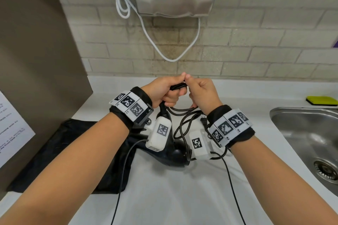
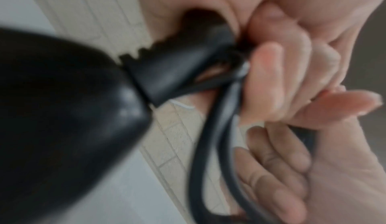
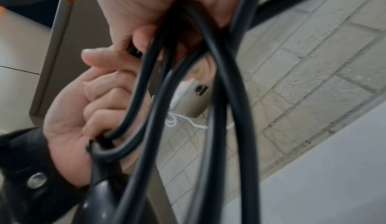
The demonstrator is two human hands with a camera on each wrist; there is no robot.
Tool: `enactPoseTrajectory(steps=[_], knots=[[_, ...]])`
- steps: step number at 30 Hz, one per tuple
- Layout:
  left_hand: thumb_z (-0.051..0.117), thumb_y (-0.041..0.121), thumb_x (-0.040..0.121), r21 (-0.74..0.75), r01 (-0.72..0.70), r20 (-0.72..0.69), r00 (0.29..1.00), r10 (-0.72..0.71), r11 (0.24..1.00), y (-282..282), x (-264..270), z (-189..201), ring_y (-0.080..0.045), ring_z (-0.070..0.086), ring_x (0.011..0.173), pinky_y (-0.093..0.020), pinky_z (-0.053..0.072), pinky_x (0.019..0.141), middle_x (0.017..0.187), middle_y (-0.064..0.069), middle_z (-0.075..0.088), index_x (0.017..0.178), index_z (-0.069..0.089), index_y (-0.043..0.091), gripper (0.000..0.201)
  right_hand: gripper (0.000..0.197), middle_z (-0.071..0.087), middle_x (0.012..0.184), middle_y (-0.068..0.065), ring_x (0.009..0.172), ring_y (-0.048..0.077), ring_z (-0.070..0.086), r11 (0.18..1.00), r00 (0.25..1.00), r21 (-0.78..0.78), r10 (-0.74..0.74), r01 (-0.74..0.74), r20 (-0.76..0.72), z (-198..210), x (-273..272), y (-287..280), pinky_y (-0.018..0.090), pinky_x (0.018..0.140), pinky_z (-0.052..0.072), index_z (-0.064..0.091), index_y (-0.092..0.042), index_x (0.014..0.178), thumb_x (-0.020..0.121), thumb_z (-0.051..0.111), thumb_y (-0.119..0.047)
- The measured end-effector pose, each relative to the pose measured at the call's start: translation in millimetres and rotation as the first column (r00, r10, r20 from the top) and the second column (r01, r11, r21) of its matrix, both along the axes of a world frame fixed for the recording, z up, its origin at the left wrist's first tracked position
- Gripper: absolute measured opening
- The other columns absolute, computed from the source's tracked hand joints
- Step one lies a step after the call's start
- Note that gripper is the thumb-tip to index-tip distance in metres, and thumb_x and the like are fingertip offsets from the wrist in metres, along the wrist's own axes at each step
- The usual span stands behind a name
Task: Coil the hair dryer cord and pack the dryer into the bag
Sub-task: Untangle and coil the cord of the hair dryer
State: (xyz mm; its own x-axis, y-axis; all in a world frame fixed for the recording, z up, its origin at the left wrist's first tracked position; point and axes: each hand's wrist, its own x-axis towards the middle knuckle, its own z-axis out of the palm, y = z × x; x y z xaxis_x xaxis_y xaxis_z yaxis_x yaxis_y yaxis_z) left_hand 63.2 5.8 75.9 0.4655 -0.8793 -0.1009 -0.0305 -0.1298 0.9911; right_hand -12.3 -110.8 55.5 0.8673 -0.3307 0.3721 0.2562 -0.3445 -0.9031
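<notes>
1. A white countertop (image 1: pixel 164 197) ran from a brick-tiled wall (image 1: pixel 256 45) toward the camera, with bare surface nearest the viewer; a steel sink (image 1: pixel 301 133) cut into it at the right, well apart from the hair dryer.
2. A black bag (image 1: pixel 73 151) lay flat on the counter just left of the hair dryer, its near edge close to the counter's front.
3. The black hair dryer (image 1: pixel 175 153) hung above the counter below the two hands, its handle end held up in the left hand.
4. The left hand (image 1: pixel 162 91) had its fingers curled around the dryer's handle end and gathered loops of cord (image 1: pixel 184 120).
5. The right hand (image 1: pixel 203 91), touching the left above the dryer, pinched the cord with fingers closed; further loops hung down beside the dryer.
6. A yellow sponge (image 1: pixel 321 100) sat on the counter behind the sink, far right of the dryer.
</notes>
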Motion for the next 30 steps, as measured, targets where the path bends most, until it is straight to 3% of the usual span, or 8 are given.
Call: enactPoseTrajectory(steps=[4, 6, 11, 15, 19, 22, 24, 30], knots=[[0.026, 0.038, 0.1, -0.062, -0.159, 0.005, 0.987, 0.16, 0.985, 3.6, 6.2, -2.4, -0.003, 0.015, 0.029, -0.018, 0.013, 0.035, 0.034, 0.013, 0.02, 0.067, 0.046, 0.011, 0.047, 0.035, 0.059, 0.084, -0.002, 0.072, 0.009, 0.055, 0.992, 0.988, -0.115, 0.038, -0.056, -0.15, -23.1, 1.1, -14.7, 0.025, 0.063, 0.045, 0.059, -0.016, 0.092, 0.099, 0.03, -0.032], [0.028, 0.038, 0.1, -0.079, -0.213, -0.002, 0.977, 0.214, 0.974, 5.8, 9.3, -3.4, -0.002, 0.014, 0.029, -0.018, 0.013, 0.035, 0.034, 0.013, 0.02, 0.069, 0.048, 0.01, 0.046, 0.037, 0.06, 0.099, -0.001, 0.074, 0.012, 0.055, 0.972, 0.96, -0.203, 0.057, -0.116, -0.274, -38.8, -5.6, -23.8, 0.017, 0.058, 0.044, 0.057, -0.019, 0.103, 0.099, 0.025, -0.037], [0.03, 0.038, 0.1, -0.087, -0.268, 0.026, 0.962, 0.271, 0.959, 3.2, 9.8, -4.8, -0.003, 0.015, 0.029, -0.016, 0.015, 0.033, 0.035, 0.013, 0.021, 0.069, 0.049, 0.01, 0.046, 0.027, 0.053, 0.068, -0.017, 0.051, -0.009, 0.049, 0.961, 0.97, -0.245, 0.066, -0.124, -0.233, -59.6, -22.6, -43.0, 0.006, 0.054, 0.037, 0.062, -0.015, 0.095, 0.098, 0.036, -0.02], [0.03, 0.039, 0.1, -0.133, -0.329, -0.033, 0.944, 0.328, 0.935, 4.7, 13.4, -7.2, -0.003, 0.014, 0.029, -0.016, 0.014, 0.033, 0.035, 0.011, 0.02, 0.069, 0.047, 0.011, 0.045, 0.03, 0.045, 0.046, -0.014, 0.047, 0.001, 0.041, 0.981, 0.974, -0.147, -0.149, 0.125, -0.171, -80.5, -27.0, -68.1, 0.012, 0.047, 0.028, 0.05, -0.024, 0.063, 0.091, 0.042, -0.03], [0.03, 0.038, 0.101, -0.159, -0.366, -0.074, 0.931, 0.359, 0.917, 8.1, 14.5, -8.7, -0.003, 0.014, 0.029, -0.016, 0.014, 0.033, 0.036, 0.012, 0.019, 0.069, 0.047, 0.012, 0.045, 0.035, 0.044, 0.061, 0.005, 0.062, 0.023, 0.044, 0.861, 0.781, -0.141, -0.504, 0.488, -0.37, -110.6, -27.2, -100.6, 0.024, 0.055, 0.036, 0.048, -0.011, 0.066, 0.095, 0.038, -0.026], [0.028, 0.036, 0.101, -0.177, -0.397, -0.11, 0.917, 0.383, 0.9, 8.8, 14.5, -9.0, -0.003, 0.013, 0.029, -0.015, 0.015, 0.032, 0.035, 0.012, 0.018, 0.069, 0.048, 0.012, 0.045, 0.031, 0.052, 0.085, 0.017, 0.067, 0.029, 0.048, 0.828, 0.61, -0.156, -0.511, 0.538, -0.606, -125.7, -27.1, -112.4, 0.038, 0.061, 0.048, 0.052, -0.001, 0.082, 0.097, 0.034, -0.02], [0.028, 0.035, 0.102, -0.174, -0.402, -0.113, 0.915, 0.388, 0.899, 7.8, 14.6, -8.9, -0.003, 0.014, 0.028, -0.015, 0.015, 0.032, 0.035, 0.012, 0.019, 0.07, 0.048, 0.011, 0.045, 0.021, 0.053, 0.095, 0.019, 0.062, 0.027, 0.048, 0.874, 0.633, -0.108, -0.423, 0.473, -0.648, -128.4, -24.0, -105.7, 0.032, 0.052, 0.044, 0.053, -0.004, 0.088, 0.095, 0.034, -0.01], [0.029, 0.035, 0.101, -0.16, -0.387, -0.094, 0.922, 0.377, 0.908, 7.4, 15.4, -8.8, -0.003, 0.014, 0.028, -0.015, 0.015, 0.032, 0.035, 0.012, 0.019, 0.071, 0.05, 0.011, 0.044, 0.031, 0.06, 0.116, 0.013, 0.108, 0.023, 0.053, 0.941, 0.893, -0.143, -0.338, 0.308, -0.297, -105.3, -14.2, -69.6, 0.02, 0.089, 0.036, 0.057, -0.004, 0.115, 0.097, 0.033, -0.008]])
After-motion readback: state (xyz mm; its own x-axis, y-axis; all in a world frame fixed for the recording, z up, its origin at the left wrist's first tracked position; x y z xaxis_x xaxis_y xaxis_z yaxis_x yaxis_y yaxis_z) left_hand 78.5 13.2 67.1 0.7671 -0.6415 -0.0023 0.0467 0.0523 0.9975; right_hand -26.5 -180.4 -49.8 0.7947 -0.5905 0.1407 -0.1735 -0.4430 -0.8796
